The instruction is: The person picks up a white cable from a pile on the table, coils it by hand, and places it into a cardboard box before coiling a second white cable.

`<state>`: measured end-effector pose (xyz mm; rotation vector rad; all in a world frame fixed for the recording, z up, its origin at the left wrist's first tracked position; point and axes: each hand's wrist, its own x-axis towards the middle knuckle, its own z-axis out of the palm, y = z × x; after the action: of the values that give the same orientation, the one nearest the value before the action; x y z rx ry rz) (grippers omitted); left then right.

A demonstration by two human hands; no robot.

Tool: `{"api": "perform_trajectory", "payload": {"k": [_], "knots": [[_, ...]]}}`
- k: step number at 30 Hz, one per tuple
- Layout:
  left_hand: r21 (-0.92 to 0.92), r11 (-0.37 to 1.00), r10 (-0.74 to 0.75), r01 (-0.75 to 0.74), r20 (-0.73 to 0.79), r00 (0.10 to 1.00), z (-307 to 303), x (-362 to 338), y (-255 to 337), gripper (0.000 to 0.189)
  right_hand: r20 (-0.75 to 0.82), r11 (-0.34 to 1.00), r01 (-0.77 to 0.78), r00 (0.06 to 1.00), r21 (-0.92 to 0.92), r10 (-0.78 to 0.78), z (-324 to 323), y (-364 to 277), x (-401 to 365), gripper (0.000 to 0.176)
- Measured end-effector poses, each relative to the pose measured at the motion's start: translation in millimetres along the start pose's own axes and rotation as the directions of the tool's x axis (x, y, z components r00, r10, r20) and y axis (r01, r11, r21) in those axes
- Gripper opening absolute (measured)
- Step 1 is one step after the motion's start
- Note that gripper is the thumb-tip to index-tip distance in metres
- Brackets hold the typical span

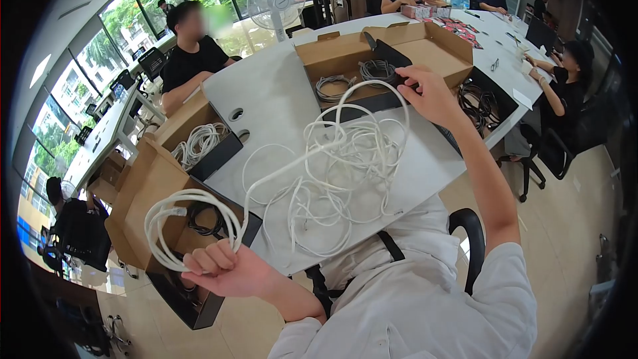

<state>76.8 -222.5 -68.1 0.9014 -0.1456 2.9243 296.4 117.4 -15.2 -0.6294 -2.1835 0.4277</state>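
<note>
My left hand [226, 269] is closed around a coil of white cable [156, 226], whose loops stand up above the fist with a plug end showing. From the coil, one strand runs across to a loose tangle of white cable [352, 153] on the white table [412, 179]. My right hand [430, 96] is raised over the far right of the tangle, thumb and fingers apart. A high loop of the white cable passes close to the right fingertips. Whether it touches them is hard to tell.
Open cardboard boxes surround the tabletop: one holds white cable [201, 143], one grey coils [377, 72], one black cables [478, 103], and one at near left a dark cable [206, 219]. Several people sit around nearby tables. A fan [276, 3] stands behind.
</note>
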Motion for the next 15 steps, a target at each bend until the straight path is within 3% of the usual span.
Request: {"api": "perform_trajectory", "payload": {"k": [2,5,7,11,15], "knots": [[0.004,1.000,-0.028,0.028,-0.008,1.000,-1,-2,-4,0.035,-0.147,0.995,0.080,0.985,-0.051,-0.087,0,-23,-5,0.021],[-0.016,0.997,-0.072,0.071,-0.012,0.997,-4,-3,-10,0.036,-0.008,0.988,0.056,0.998,0.146,-0.056,-7,-60,-18,0.018],[-0.029,0.994,-0.103,0.103,0.000,0.995,-3,-4,-12,0.036,0.291,0.945,-0.132,0.956,0.298,0.041,-5,-78,-28,0.017],[-0.082,0.979,-0.184,0.185,0.013,0.983,2,-6,-13,0.036,0.244,0.967,-0.046,0.970,0.251,-0.017,32,-88,-41,0.021],[-0.261,0.899,-0.344,0.352,0.077,0.936,9,-10,-13,0.032,0.259,0.974,-0.089,0.965,0.207,0.033,63,-67,-32,0.038]]}}
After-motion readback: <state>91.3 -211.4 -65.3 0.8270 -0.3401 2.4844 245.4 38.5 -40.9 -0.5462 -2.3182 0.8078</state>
